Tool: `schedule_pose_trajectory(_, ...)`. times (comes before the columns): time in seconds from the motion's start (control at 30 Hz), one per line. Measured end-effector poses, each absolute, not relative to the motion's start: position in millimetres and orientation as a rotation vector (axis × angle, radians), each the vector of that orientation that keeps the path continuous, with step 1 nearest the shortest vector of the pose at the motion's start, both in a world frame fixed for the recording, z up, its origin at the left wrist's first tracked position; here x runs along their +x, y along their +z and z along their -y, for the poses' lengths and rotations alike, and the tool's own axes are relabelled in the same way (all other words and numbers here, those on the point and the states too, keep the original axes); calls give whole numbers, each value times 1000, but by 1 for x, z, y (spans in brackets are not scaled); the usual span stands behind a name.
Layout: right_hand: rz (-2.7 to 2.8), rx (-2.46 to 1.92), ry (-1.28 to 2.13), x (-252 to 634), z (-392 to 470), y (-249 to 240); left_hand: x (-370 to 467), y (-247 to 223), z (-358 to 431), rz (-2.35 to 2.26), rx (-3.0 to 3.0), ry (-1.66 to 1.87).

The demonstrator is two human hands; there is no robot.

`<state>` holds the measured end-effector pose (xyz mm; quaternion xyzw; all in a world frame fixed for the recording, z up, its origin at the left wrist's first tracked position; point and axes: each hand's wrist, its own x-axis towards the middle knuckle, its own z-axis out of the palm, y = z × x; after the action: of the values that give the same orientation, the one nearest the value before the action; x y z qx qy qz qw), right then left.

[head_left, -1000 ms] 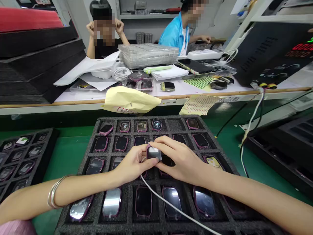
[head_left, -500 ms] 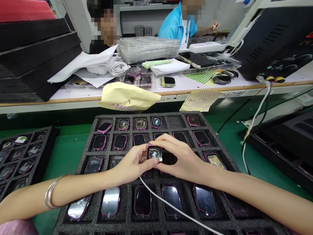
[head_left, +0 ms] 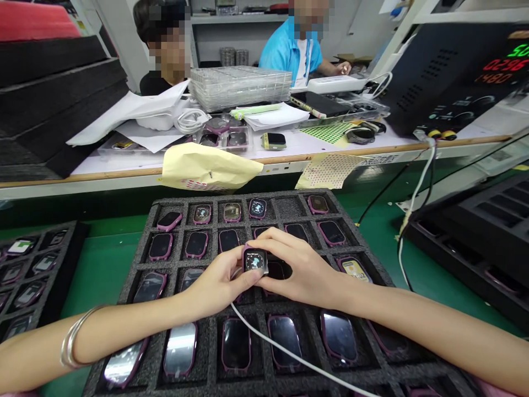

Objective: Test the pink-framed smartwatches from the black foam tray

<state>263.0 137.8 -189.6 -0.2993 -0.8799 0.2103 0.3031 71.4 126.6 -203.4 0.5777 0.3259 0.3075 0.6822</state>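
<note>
While we look down from the head view, we note both hands meeting over the middle of a black foam tray (head_left: 289, 208), a small purple-rimmed watch (head_left: 253, 262) pinched between them. Its screen faces up toward us, lit, a round dial on black. We record the left hand (head_left: 217, 281) as closed on the watch's left side, thumb laid across the lower part of the front, other fingers partly hidden behind. We record the right hand (head_left: 303, 270) as half curled, a wide gap between thumb and fingers, the tips gripping the right part of the watch at top and bottom. Out from under the left hand runs a white cable (head_left: 273, 344), sloping down to the right across the tray; whether it joins the watch we cannot tell. Around the hands we see purple-rimmed watches in the compartments, mostly dark, a few lit in the far row, and one with a yellow face (head_left: 354, 269) beside the right forearm. Silver bangles (head_left: 74, 339) circle the left forearm. Beyond the tray we note a white bench (head_left: 294, 144), a stack of clear trays (head_left: 242, 91) on it, and a co-worker in blue (head_left: 276, 52) behind.
</note>
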Motion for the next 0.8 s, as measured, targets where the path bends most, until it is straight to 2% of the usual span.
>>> schedule_pose_trajectory(0.27, 2329, -790, 537, 260, -133, -194, 71, -203, -127, -738, 1332, 666)
schedule_pose_trajectory(0.47, 2222, -705, 710, 274, -152, -176, 72, -206, -123, -782, 1324, 655)
schedule_pose_trajectory(0.57, 2083, -893, 498, 297, -184, -170, 75, -207, -121, -803, 1293, 603)
schedule_pose_trajectory(0.63, 2230, -1119, 249, 313, -201, -170, 78, -206, -117, -829, 1274, 579)
schedule_pose_trajectory(0.8, 2580, -1293, 208, 343, -209, -169, 87, -210, -109, -1006, 1200, 551)
